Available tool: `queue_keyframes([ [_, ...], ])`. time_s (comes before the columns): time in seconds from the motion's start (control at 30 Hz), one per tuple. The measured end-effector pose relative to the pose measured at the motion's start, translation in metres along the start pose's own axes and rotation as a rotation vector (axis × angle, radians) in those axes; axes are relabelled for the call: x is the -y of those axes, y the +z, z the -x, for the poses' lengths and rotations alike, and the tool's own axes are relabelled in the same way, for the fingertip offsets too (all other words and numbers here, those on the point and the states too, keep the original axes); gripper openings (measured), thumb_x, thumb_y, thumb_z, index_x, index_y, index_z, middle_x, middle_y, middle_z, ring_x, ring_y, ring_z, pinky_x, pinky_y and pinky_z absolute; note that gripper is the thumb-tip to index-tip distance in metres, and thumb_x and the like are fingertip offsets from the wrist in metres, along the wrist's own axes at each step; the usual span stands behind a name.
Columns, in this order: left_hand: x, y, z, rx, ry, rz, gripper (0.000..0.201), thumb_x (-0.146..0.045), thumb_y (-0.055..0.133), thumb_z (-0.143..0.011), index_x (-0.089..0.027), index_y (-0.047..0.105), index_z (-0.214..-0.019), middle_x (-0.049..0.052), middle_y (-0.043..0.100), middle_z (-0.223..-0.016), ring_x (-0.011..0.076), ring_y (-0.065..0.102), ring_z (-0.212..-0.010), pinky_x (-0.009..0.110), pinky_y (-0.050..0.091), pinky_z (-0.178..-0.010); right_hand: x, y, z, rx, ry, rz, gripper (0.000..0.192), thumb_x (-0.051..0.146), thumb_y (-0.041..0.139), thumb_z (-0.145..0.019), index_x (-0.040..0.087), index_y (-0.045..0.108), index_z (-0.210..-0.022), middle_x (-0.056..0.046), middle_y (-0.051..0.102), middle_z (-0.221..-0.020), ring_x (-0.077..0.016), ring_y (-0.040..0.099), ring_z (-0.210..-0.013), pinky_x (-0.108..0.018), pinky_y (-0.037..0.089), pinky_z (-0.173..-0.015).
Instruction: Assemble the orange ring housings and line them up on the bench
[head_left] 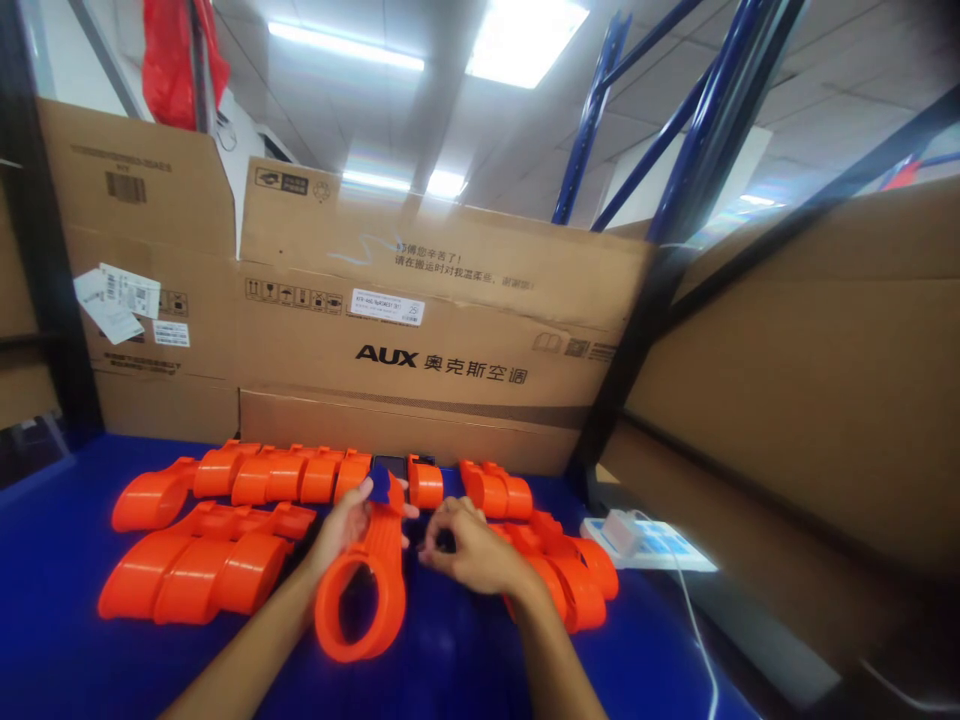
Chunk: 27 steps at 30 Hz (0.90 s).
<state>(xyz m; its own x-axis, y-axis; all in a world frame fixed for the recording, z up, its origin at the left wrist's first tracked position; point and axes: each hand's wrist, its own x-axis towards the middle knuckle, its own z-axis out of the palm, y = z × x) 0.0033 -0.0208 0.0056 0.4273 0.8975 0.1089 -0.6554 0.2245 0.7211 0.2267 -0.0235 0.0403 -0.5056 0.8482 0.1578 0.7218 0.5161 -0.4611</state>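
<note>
My left hand grips an orange plastic part with a large ring at its near end, held over the blue table. A small dark blue piece sits at the part's far end, by my left fingertips. My right hand is just right of the part, fingers pinched together on something small and dark that I cannot make out. More orange parts lie in piles to the left, in a row behind, and to the right.
Large cardboard boxes wall off the back and the right side. A white power strip with a cable lies at the table's right edge. Blue rack posts rise behind the boxes. A small black device sits among the back row.
</note>
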Motion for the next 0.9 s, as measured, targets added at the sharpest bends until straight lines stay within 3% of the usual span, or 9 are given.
queue_keyframes([
  [0.13, 0.0, 0.002, 0.0, -0.033, -0.012, 0.005, 0.052, -0.043, 0.062, -0.089, -0.012, 0.06, -0.13, 0.016, 0.078, -0.101, 0.0215, 0.073, -0.066, 0.028, 0.054, -0.058, -0.004, -0.005, -0.003, -0.12, -0.021, -0.256, 0.026, 0.043, 0.067, -0.086, 0.018, 0.064, -0.08, -0.002, 0.06, -0.081, -0.0175, 0.053, -0.078, -0.029, 0.043, -0.073],
  [0.23, 0.002, 0.003, -0.001, -0.067, 0.01, -0.036, 0.05, -0.041, 0.065, -0.088, -0.01, 0.064, -0.127, 0.017, 0.077, -0.103, 0.0206, 0.072, -0.064, 0.027, 0.053, -0.055, -0.009, -0.005, -0.007, -0.237, 0.016, -0.506, 0.033, 0.05, 0.065, -0.086, 0.019, 0.058, -0.076, 0.002, 0.054, -0.067, -0.0125, 0.047, -0.06, -0.024, 0.037, -0.056],
  [0.3, 0.005, 0.004, -0.003, -0.077, 0.047, -0.064, 0.048, -0.039, 0.068, -0.085, -0.008, 0.067, -0.122, 0.018, 0.078, -0.101, 0.0251, 0.074, -0.074, 0.029, 0.054, -0.06, -0.011, -0.004, -0.01, -0.332, 0.061, -0.617, 0.036, 0.053, 0.068, -0.083, 0.02, 0.056, -0.076, 0.005, 0.05, -0.061, -0.0107, 0.042, -0.053, -0.022, 0.031, -0.051],
  [0.43, 0.013, 0.009, -0.006, -0.018, 0.05, -0.07, 0.041, -0.033, 0.072, -0.082, -0.007, 0.072, -0.114, 0.017, 0.078, -0.098, 0.0317, 0.073, -0.096, 0.037, 0.054, -0.085, -0.009, -0.005, -0.013, -0.451, 0.097, -0.767, 0.037, 0.055, 0.071, -0.079, 0.02, 0.058, -0.079, 0.006, 0.049, -0.055, -0.0102, 0.04, -0.049, -0.022, 0.029, -0.047],
  [0.53, 0.016, 0.01, -0.005, 0.039, 0.027, -0.092, 0.038, -0.035, 0.071, -0.083, -0.008, 0.074, -0.11, 0.017, 0.078, -0.094, 0.032, 0.072, -0.096, 0.041, 0.052, -0.09, -0.003, -0.002, -0.016, -0.494, 0.084, -0.831, 0.037, 0.054, 0.074, -0.077, 0.02, 0.059, -0.082, 0.008, 0.044, -0.052, -0.0087, 0.036, -0.046, -0.021, 0.027, -0.045],
  [0.63, 0.016, 0.012, -0.002, 0.061, 0.032, -0.144, 0.036, -0.036, 0.069, -0.084, -0.007, 0.076, -0.106, 0.016, 0.078, -0.089, 0.0297, 0.073, -0.087, 0.038, 0.053, -0.084, 0.003, 0.002, -0.02, -0.536, 0.087, -0.865, 0.04, 0.056, 0.074, -0.075, 0.02, 0.059, -0.083, 0.008, 0.041, -0.052, -0.0075, 0.031, -0.045, -0.02, 0.023, -0.043],
  [0.77, 0.014, 0.017, 0.005, 0.054, 0.068, -0.19, 0.035, -0.032, 0.068, -0.085, -0.009, 0.075, -0.109, 0.014, 0.078, -0.089, 0.0255, 0.073, -0.08, 0.032, 0.052, -0.076, 0.007, 0.006, -0.02, -0.542, 0.095, -0.872, 0.046, 0.065, 0.068, -0.077, 0.02, 0.059, -0.081, 0.005, 0.049, -0.055, -0.0087, 0.038, -0.044, -0.02, 0.029, -0.041],
  [0.9, 0.009, 0.017, 0.007, 0.033, 0.079, -0.1, 0.039, -0.035, 0.068, -0.085, -0.008, 0.073, -0.114, 0.015, 0.078, -0.097, 0.0293, 0.073, -0.093, 0.035, 0.052, -0.086, 0.011, 0.005, -0.014, -0.484, 0.126, -0.986, 0.057, 0.073, 0.045, -0.088, 0.022, 0.061, -0.107, 0.003, 0.054, -0.059, -0.0128, 0.047, -0.042, -0.022, 0.036, -0.038],
])
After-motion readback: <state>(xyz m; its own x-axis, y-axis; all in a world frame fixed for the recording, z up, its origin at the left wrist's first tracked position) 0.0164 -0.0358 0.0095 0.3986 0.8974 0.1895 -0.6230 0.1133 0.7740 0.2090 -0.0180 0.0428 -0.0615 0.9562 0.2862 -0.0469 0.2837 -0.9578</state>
